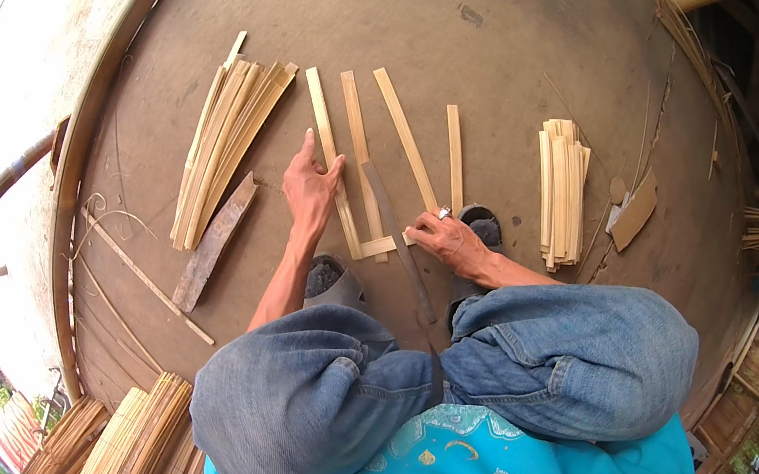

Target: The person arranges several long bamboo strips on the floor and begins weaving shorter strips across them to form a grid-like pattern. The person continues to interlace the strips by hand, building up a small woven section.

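Four upright strips, apparently split bamboo, lie in a row on the ground before me. My left hand (313,184) is open, thumb and index finger spread, touching the leftmost bamboo strip (320,113). Beside it lies a second strip (353,113). A short crosswise strip (381,247) passes at their near ends, and the curled fingers of my right hand (449,242), with a ring on one, pinch its right end. Just above that hand are a slanting strip (401,131) and a shorter strip (455,152). A long dark flat strip (397,234) crosses over the crosswise piece toward my knees.
A fanned bundle of strips (229,147) lies at the far left, with a dark wooden slat (216,244) beside it. To the right is a shorter bundle (565,195) near a brown flat scrap (636,210). Larger bundles (125,471) rest at lower left.
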### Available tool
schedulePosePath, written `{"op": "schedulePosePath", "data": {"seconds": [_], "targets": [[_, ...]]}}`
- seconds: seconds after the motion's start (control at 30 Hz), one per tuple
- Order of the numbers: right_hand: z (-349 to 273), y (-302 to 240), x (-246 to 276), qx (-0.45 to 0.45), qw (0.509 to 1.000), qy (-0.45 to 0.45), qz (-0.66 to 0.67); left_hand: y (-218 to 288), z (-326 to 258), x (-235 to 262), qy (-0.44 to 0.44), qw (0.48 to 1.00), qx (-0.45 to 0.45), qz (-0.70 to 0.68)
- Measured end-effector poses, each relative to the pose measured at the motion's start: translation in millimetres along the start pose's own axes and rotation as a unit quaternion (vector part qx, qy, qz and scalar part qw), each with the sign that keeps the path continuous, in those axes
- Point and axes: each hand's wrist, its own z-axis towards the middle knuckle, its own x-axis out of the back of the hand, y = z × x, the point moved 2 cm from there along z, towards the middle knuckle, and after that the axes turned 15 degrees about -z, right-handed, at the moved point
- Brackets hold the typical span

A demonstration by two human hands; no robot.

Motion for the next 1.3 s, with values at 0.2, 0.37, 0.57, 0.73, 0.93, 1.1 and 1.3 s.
{"op": "schedulePosePath", "data": {"seconds": [0.2, 0.37, 0.57, 0.73, 0.93, 1.1, 1.3], "targets": [[10, -6, 6, -0.081, 0.996, 0.009, 0.032, 8, -56, 18, 0.016, 0.996, -0.088, 0.017], [36, -14, 0, -0.137, 0.990, -0.018, 0.002, -3, -118, 28, -0.100, 0.963, -0.229, 0.099], [47, -12, -14, -0.178, 0.983, -0.036, 0.039, -13, -135, 18, -0.219, 0.922, -0.275, 0.166], [63, 11, 10, -0.238, 0.966, -0.020, 0.098, -17, -133, 14, -0.212, 0.920, -0.283, 0.171], [108, 42, 31, -0.254, 0.964, 0.038, 0.072, -19, -135, 14, -0.195, 0.928, -0.275, 0.161], [138, 56, 37, -0.256, 0.965, 0.020, 0.060, -19, -135, 22, -0.186, 0.931, -0.268, 0.162], [137, 65, 30, -0.253, 0.966, 0.035, 0.041, -22, -136, 15, -0.189, 0.934, -0.263, 0.152]]}}
